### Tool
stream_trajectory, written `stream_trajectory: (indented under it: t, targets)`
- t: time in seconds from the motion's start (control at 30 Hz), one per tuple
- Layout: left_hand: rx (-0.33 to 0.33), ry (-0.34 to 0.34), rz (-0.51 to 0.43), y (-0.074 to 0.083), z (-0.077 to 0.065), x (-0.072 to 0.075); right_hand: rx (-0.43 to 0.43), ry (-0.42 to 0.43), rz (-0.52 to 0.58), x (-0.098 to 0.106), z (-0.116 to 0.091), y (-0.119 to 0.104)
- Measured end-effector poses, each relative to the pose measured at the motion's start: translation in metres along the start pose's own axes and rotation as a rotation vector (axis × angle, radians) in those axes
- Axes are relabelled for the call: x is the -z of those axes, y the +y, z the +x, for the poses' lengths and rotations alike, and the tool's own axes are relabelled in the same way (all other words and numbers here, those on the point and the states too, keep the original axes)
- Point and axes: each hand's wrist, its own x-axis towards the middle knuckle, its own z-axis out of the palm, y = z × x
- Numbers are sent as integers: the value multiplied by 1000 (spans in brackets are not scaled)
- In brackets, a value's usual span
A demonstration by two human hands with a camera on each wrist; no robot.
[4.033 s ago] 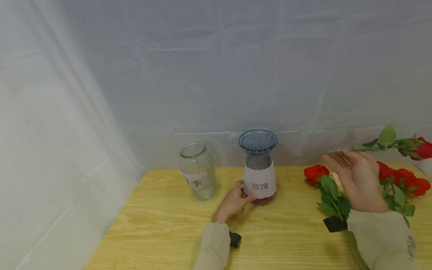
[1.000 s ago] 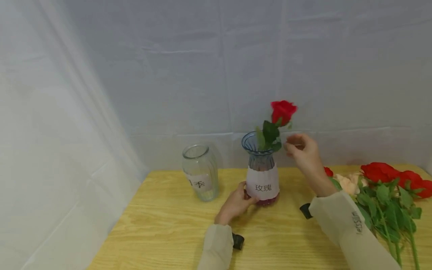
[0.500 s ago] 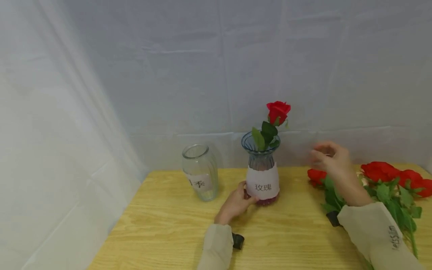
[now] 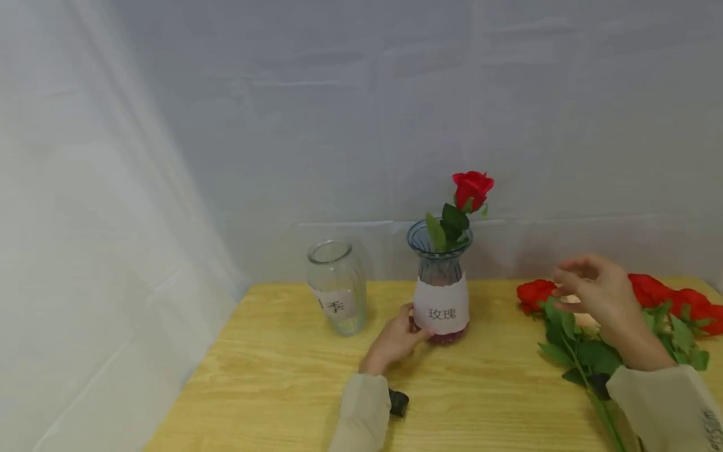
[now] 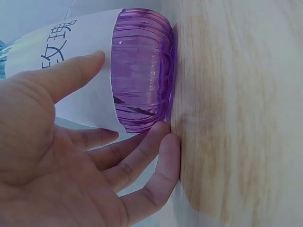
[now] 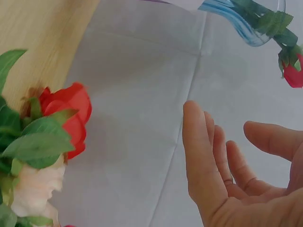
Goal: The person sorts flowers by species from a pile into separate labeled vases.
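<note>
My left hand point(image 4: 395, 341) holds the lower part of a blue-to-purple glass vase point(image 4: 440, 273) that stands upright on the table. Its thumb lies over the white paper label point(image 5: 90, 47), and the fingers point(image 5: 142, 165) curl beside the purple base point(image 5: 142, 71). A single red rose point(image 4: 473, 190) leans to the right out of this vase, its leaves at the rim. At the right, my right hand point(image 4: 610, 307) hovers above the lying flowers with nothing in it, thumb and fingers apart. Just below it are a red rose point(image 4: 535, 295) and a pale peach flower point(image 6: 38, 189).
A clear glass vase point(image 4: 337, 282) with a white label stands to the left. More red roses point(image 4: 678, 298) with leafy stems lie at the table's right. White sheeting point(image 4: 339, 125) hangs behind the wooden table point(image 4: 271, 376).
The rose went from my right hand into the blue-purple vase. My right hand then let go and drew back right over the flowers. The left hand has stayed at the vase.
</note>
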Motion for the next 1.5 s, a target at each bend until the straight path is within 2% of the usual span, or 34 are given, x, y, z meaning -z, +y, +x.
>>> stream_trajectory:
  t: [0.37, 0.5, 0.7, 1.07, 1.5]
  targets:
    - [-5, 2, -2, 2, 1, -3, -74, -68, -94, 16, -13, 13]
    - [-4, 4, 7, 1, 2, 0, -111, -61, -156, 17, -16, 21]
    - [1, 13, 16, 0, 1, 0, -102, -65, -214, 21, -24, 34]
    - [8, 6, 25, 1, 0, -1, -198, -126, -221, 35, -36, 52]
    - [-2, 7, 1, 0, 1, 0, -315, -196, -218, 38, -46, 65]
